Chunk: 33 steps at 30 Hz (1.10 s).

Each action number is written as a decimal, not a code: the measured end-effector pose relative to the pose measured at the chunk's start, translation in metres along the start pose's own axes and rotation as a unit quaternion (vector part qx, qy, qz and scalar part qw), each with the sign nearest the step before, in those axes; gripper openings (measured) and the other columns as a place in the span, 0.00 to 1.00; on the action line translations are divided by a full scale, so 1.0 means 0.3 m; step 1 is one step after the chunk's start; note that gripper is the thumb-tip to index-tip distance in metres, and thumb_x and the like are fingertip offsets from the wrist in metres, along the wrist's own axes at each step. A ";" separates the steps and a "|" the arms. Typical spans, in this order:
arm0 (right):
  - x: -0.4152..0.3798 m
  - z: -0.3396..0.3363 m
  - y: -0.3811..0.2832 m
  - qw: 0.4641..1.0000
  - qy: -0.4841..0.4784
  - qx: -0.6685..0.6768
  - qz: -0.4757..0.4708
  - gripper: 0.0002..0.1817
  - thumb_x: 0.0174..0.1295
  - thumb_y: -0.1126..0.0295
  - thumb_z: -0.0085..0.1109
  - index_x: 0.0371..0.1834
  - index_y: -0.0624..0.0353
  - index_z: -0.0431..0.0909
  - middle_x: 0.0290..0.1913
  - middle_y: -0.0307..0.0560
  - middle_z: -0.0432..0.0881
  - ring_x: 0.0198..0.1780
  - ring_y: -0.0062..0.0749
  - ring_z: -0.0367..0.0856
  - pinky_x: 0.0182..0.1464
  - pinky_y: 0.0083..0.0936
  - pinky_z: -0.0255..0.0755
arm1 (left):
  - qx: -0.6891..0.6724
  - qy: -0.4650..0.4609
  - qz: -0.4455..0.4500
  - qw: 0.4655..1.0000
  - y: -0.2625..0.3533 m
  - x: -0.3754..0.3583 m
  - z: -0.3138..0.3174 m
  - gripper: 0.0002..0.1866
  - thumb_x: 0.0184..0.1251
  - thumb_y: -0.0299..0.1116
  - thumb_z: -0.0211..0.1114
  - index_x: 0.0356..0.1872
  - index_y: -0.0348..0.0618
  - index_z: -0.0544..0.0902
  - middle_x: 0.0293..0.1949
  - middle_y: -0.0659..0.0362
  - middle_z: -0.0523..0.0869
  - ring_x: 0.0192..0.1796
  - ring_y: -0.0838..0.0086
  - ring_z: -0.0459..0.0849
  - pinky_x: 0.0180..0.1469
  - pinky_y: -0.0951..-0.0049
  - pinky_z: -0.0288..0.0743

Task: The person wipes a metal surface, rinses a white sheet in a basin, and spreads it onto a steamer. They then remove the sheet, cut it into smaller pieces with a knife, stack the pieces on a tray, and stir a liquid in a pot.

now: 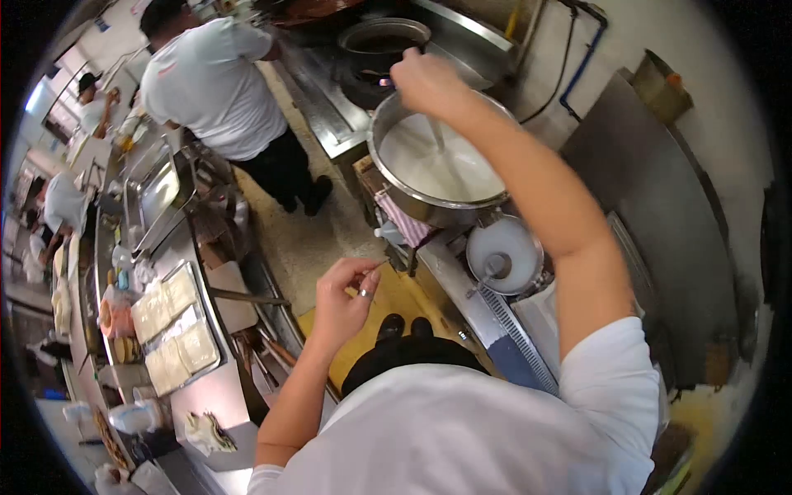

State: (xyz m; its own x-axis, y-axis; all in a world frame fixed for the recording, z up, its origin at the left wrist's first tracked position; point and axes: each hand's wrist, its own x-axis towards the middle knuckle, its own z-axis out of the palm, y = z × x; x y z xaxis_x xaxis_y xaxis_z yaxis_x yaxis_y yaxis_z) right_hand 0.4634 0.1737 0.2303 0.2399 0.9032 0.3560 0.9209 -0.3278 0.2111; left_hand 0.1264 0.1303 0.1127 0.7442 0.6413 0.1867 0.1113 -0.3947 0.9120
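My right hand (425, 82) is closed around the upper end of a long-handled stirring utensil (437, 136). Its lower part dips into white liquid, so I cannot see what kind of head it has. The liquid fills much of a large metal pot (379, 157), and my right hand is above the pot's far rim. My left hand (346, 301), with a ring on one finger, is raised in front of my body, apart from the pot. Its thumb and fingertips are pinched together; a small thin thing shows at the tips, too small to name.
Beside the pot sits a smaller container of white liquid (505, 247) with a round metal ladle-like piece in it. A striped cloth (402, 216) hangs below the pot. A co-worker (219, 87) stands at the far counter. Trays of pale sheets (221, 351) lie on the left table.
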 end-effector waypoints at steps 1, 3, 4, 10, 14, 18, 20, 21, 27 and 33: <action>-0.031 -0.114 0.039 0.996 -0.076 -0.044 0.011 0.10 0.60 0.70 0.61 0.40 0.60 0.89 0.46 0.57 0.88 0.47 0.51 0.90 0.43 0.43 0.85 | -0.013 -0.010 0.017 1.000 -0.023 0.037 0.006 0.07 0.67 0.24 0.69 0.45 0.36 0.87 0.38 0.53 0.87 0.33 0.72 0.85 0.38 0.74 0.78; -0.129 -0.195 0.089 0.974 -0.188 -0.129 0.022 0.10 0.61 0.69 0.60 0.40 0.56 0.90 0.44 0.50 0.90 0.48 0.45 0.90 0.44 0.41 0.85 | -0.020 -0.035 0.051 0.998 -0.041 0.114 0.019 0.08 0.67 0.24 0.69 0.45 0.37 0.87 0.39 0.54 0.87 0.33 0.72 0.85 0.37 0.73 0.78; -0.190 -0.177 0.112 0.960 -0.223 -0.169 0.020 0.10 0.62 0.69 0.60 0.39 0.55 0.91 0.44 0.48 0.91 0.48 0.43 0.90 0.45 0.40 0.85 | -0.023 -0.045 0.068 0.996 -0.049 0.152 0.025 0.08 0.66 0.24 0.69 0.45 0.37 0.87 0.39 0.54 0.87 0.33 0.71 0.85 0.37 0.73 0.78; -0.488 -0.159 -0.004 0.916 -0.376 -0.120 0.077 0.10 0.62 0.71 0.60 0.39 0.57 0.91 0.41 0.51 0.91 0.48 0.45 0.90 0.46 0.40 0.84 | 0.045 -0.085 0.130 0.987 -0.102 0.369 0.076 0.14 0.68 0.32 0.69 0.51 0.40 0.86 0.53 0.53 0.86 0.37 0.63 0.88 0.44 0.66 0.82; -0.468 -0.273 -0.094 0.883 -0.449 -0.097 0.100 0.10 0.55 0.74 0.64 0.39 0.59 0.90 0.42 0.55 0.90 0.46 0.48 0.91 0.44 0.41 0.85 | 0.117 -0.101 0.167 0.974 -0.176 0.471 0.149 0.18 0.70 0.42 0.68 0.53 0.42 0.87 0.59 0.53 0.85 0.38 0.62 0.89 0.47 0.62 0.82; -0.443 -0.342 -0.123 0.891 -0.429 -0.074 0.128 0.11 0.51 0.76 0.66 0.38 0.60 0.90 0.42 0.57 0.90 0.45 0.49 0.90 0.44 0.41 0.85 | 0.137 -0.111 0.165 0.970 -0.216 0.513 0.204 0.18 0.71 0.46 0.67 0.50 0.44 0.88 0.57 0.54 0.85 0.44 0.60 0.90 0.49 0.60 0.82; -0.435 -0.344 -0.134 0.890 -0.431 -0.053 0.141 0.11 0.50 0.76 0.66 0.37 0.61 0.90 0.41 0.57 0.90 0.45 0.50 0.90 0.43 0.42 0.85 | 0.145 -0.103 0.166 0.970 -0.220 0.515 0.221 0.17 0.72 0.46 0.67 0.50 0.45 0.89 0.54 0.55 0.86 0.46 0.58 0.89 0.49 0.60 0.81; -0.439 -0.327 -0.145 0.894 -0.421 -0.039 0.145 0.10 0.50 0.76 0.66 0.37 0.61 0.90 0.40 0.57 0.90 0.45 0.50 0.90 0.43 0.42 0.85 | 0.131 -0.095 0.164 0.973 -0.224 0.511 0.230 0.15 0.72 0.45 0.66 0.49 0.47 0.89 0.52 0.56 0.85 0.47 0.57 0.88 0.49 0.60 0.81; -0.575 -0.042 -0.242 0.939 -0.304 -0.021 0.158 0.09 0.60 0.73 0.60 0.35 0.60 0.90 0.39 0.55 0.90 0.45 0.47 0.91 0.44 0.40 0.86 | 0.118 -0.055 0.160 0.979 -0.216 0.493 0.250 0.12 0.68 0.40 0.71 0.45 0.46 0.90 0.48 0.57 0.86 0.43 0.57 0.89 0.44 0.60 0.82; -0.653 0.028 -0.069 0.928 -0.335 -0.034 0.158 0.11 0.64 0.72 0.59 0.43 0.60 0.90 0.42 0.55 0.90 0.48 0.47 0.91 0.48 0.38 0.85 | 0.117 -0.050 0.154 0.980 -0.221 0.483 0.261 0.14 0.71 0.43 0.68 0.48 0.45 0.89 0.51 0.57 0.85 0.41 0.60 0.88 0.45 0.62 0.80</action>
State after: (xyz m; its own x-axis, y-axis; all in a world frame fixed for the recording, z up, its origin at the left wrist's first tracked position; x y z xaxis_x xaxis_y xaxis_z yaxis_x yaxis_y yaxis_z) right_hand 0.3999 0.0059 0.1485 0.6527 0.7214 -0.2315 0.7562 -0.6017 0.2569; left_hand 0.2783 0.1978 0.0507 0.8258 0.4050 0.3925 0.0110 -0.7074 0.7067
